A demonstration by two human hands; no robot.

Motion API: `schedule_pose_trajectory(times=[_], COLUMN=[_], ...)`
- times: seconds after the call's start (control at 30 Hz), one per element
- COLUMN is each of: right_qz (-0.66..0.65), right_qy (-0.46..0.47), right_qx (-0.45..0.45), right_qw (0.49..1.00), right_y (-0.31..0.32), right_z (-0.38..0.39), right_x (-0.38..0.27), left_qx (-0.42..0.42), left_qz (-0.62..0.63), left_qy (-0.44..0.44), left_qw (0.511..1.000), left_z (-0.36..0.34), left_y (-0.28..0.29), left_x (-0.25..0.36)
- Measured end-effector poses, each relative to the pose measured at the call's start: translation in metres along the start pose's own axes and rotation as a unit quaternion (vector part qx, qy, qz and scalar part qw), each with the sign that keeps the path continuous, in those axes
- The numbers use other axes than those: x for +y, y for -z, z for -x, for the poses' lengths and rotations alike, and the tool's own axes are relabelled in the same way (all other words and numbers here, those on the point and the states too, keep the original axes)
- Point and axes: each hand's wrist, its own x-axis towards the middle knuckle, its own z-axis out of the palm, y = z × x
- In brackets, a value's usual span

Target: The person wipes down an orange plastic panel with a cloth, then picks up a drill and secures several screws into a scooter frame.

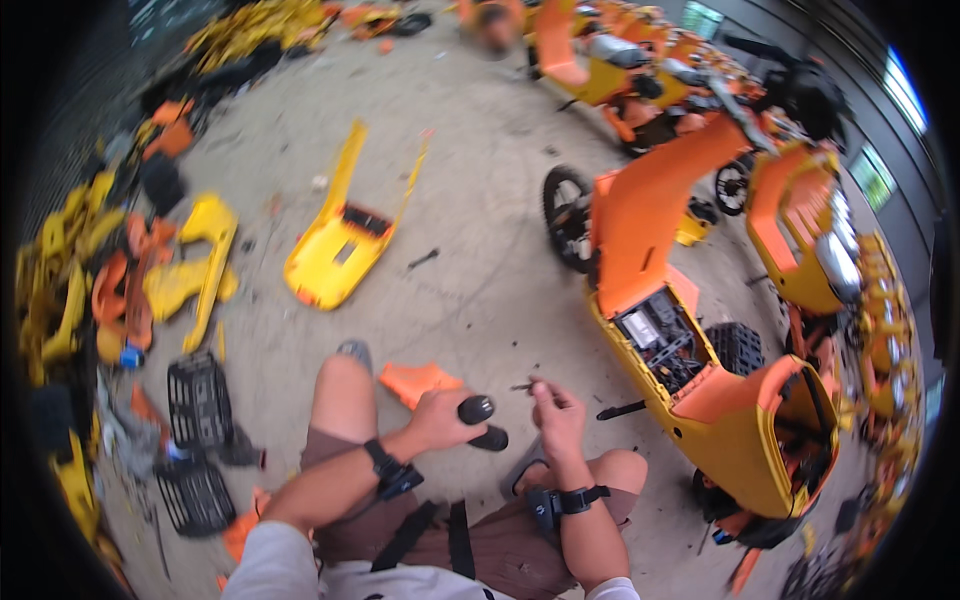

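Hands (445, 420) above pale floor (470, 160), windowed wall (903, 142)

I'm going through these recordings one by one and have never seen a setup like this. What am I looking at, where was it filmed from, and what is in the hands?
There is no machine doing the work: these are a person's own bare hands. The single picture comes from a wide fisheye camera worn on the head and looking down, so straight edges bend near the rim.

The left hand grips a black tool with rounded ends; its exact kind is unclear. The right hand pinches a small, slim dark piece, too small to identify.

On the grey-beige floor lie a yellow U-shaped plastic panel and, by the left hand, an orange plastic piece. To the right stands a yellow-and-orange scooter with an open compartment.
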Motion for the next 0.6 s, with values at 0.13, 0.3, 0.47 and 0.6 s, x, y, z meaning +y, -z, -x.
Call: schedule_pose_trajectory(times=[0.13, 0.3, 0.47, 0.6], right_qz=[-0.023, 0.086, 0.183, 0.208], right_qy=[0.037, 0.093, 0.148, 0.174], right_qx=[-0.036, -0.075, -0.062, -0.056], right_qw=[0.998, 0.989, 0.970, 0.961], right_y=[-0.005, -0.003, -0.004, -0.007], right_z=[0.004, 0.013, 0.012, 0.011], right_x=[0.005, 0.000, -0.012, -0.016], left_qx=[0.000, -0.019, -0.032, -0.036], left_qz=[0.000, 0.007, -0.004, -0.002], left_qy=[-0.020, -0.004, 0.003, 0.016], left_qw=[1.000, 1.000, 0.999, 0.999], left_z=[0.003, 0.001, 0.000, -0.003], left_y=[-0.004, -0.011, -0.013, -0.012], left_x=[-0.007, -0.004, -0.005, -0.003])
